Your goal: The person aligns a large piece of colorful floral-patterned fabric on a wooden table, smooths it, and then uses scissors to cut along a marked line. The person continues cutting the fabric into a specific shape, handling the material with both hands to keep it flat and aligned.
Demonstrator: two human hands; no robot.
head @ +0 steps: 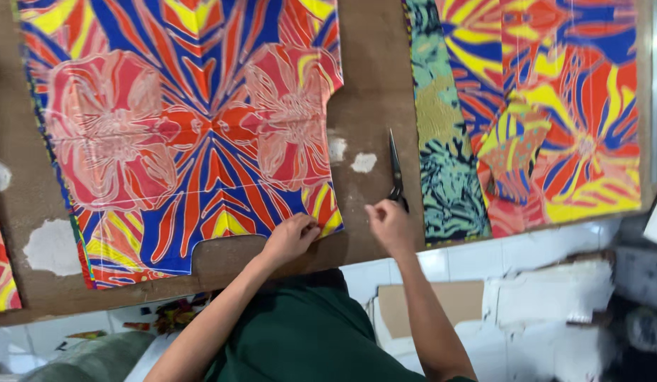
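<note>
Left hand [292,237] curled at the near edge of the cut fabric piece [187,134], fingertips pinching its lower corner; grip narrow, closed on the cloth. Fabric piece spread flat on the brown table [371,92], printed in blue, red, yellow and pink with large flower shapes, shaped cut-outs along the near edge and right side. Right hand [388,225] just beside the left, resting at the handles of the black scissors [396,173]; fingers [374,212] bent, touching or nearly touching the handles, cannot tell whether the grip is actually closed on them. Scissors lying on the bare table between the two cloths, blades closed and pointing away from the body. Second fabric [548,106] to the right, same bright print with a green-patterned strip along its left edge, well apart from the left hand. White worn patches on the table surface near the scissors. Green garment on the person, below the table edge.
</note>
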